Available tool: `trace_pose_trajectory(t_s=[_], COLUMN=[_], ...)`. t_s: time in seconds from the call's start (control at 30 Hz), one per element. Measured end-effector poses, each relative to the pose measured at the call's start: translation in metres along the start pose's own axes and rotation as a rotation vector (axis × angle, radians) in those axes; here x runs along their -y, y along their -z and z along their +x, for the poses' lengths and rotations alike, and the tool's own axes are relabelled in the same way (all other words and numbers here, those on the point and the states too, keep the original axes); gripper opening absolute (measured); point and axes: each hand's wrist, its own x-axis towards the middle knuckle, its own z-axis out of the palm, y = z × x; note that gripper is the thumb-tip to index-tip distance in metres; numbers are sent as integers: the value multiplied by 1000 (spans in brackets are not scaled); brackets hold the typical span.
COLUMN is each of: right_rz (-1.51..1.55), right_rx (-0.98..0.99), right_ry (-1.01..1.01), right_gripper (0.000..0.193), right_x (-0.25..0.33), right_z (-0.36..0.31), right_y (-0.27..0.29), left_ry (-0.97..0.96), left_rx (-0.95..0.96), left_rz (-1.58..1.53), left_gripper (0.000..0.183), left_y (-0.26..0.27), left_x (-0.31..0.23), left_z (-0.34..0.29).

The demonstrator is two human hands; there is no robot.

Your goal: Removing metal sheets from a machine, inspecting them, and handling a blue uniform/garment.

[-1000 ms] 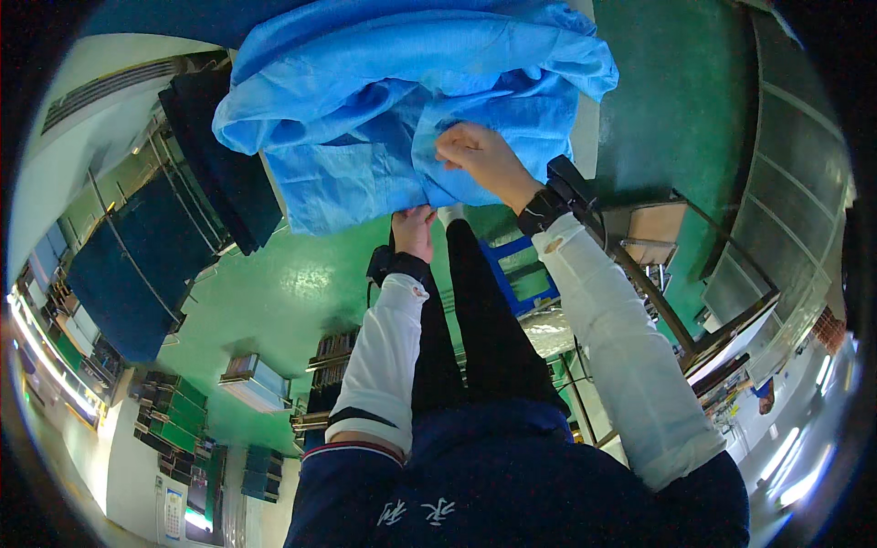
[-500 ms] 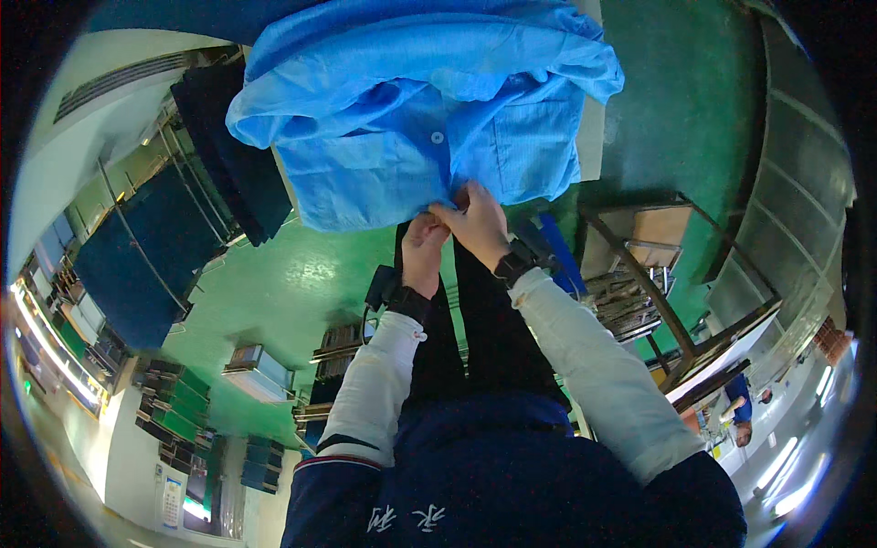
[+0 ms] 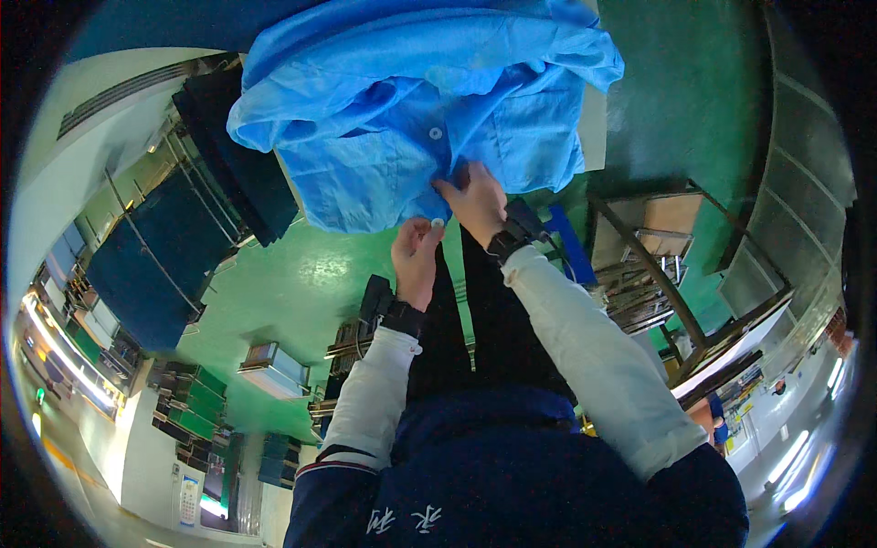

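A light-blue button-front shirt point(image 3: 356, 173) lies rumpled ahead of me, its front hem toward me. One button point(image 3: 435, 133) shows on its placket. My right hand point(image 3: 479, 203) is closed on the shirt's hem near the middle, thumb and fingers pinching the cloth. Just left of it and below the hem, my left hand point(image 3: 416, 263) pinches a small round white button point(image 3: 438, 224) at its fingertips. Whether a thread joins this button to the shirt is too small to tell. Both wrists carry black strapped devices.
A pale board edge point(image 3: 594, 128) shows under the shirt's right side. Dark cloth point(image 3: 237, 155) hangs at the left. To the right stands a metal-framed table point(image 3: 649, 274). A box-like stack point(image 3: 274, 370) sits on the green floor point(image 3: 320, 265). Another person is partly visible at far right.
My left hand has drawn away from the hem, down and slightly left, and the white button now shows in its fingertips. My right hand has shifted slightly up, still on the hem.
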Motion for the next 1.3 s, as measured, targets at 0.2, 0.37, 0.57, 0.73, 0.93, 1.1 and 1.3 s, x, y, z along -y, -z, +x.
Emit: trace_pose_trajectory(t_s=[0.2, 0.37, 0.57, 0.73, 0.93, 1.1, 1.3], right_rz=[-4, 822, 826, 851, 1133, 319, 705], right_rx=[50, 308, 500, 421, 411, 372, 799], right_ry=[-32, -400, -495, -432, -557, 50, -91], right_gripper=[25, 18, 11, 4, 20, 25, 24], right_x=[-22, -36, -55, -43, -9, 21, 71], right_z=[4, -9, -11, -15, -20, -12, 21], right_y=[12, 61, 104, 137, 170, 193, 187], left_ry=[58, 42, 0, 20, 3, -104, -183], left_rx=[-83, -29, 22, 12, 56, 94, 171], left_rz=[-131, -61, -44, -44, -113, -67, 88], left_gripper=[8, 10, 12, 12, 11, 13, 15], left_y=[11, -2, -18, -20, -36, -46, -71], left_x=[-21, -30, -36, -40, -38, -64, -81], left_z=[0, 3, 5, 0, -11, -21, -12])
